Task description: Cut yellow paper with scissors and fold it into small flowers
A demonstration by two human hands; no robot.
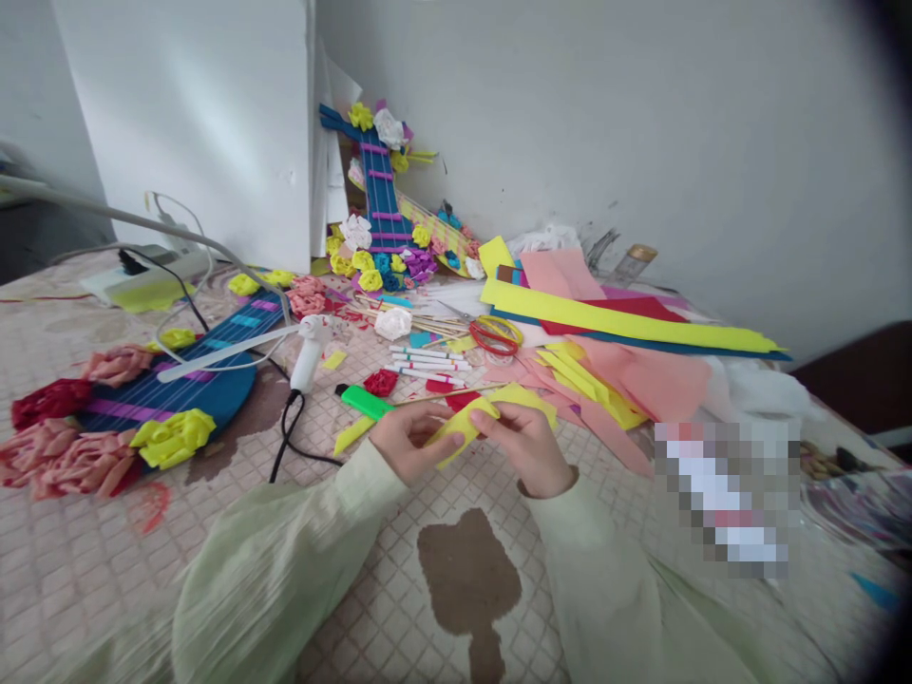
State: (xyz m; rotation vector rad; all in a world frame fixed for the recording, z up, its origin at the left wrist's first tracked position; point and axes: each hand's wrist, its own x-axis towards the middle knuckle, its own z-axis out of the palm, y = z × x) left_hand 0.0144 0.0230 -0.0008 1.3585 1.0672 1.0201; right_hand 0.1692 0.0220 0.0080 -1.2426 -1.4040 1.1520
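Note:
Both my hands pinch one strip of yellow crepe paper (456,435) above the tabletop. My left hand (408,442) grips its lower left part between thumb and fingers. At the upper right end, my right hand (525,445) holds it with the thumb on top. Another yellow paper piece (531,399) shows just behind my right fingers. A green marker or cutter-like tool (365,403) lies beyond my left hand, near a small red paper flower (381,382). Some fingers are hidden behind the strip.
A white glue gun (308,356) with a black cord stands left. A blue paper guitar (235,385) with crepe flowers lies beside it; another guitar (385,190) leans at the back. Scissors (495,334), several pens (429,361) and long yellow paper (627,323) lie beyond my hands.

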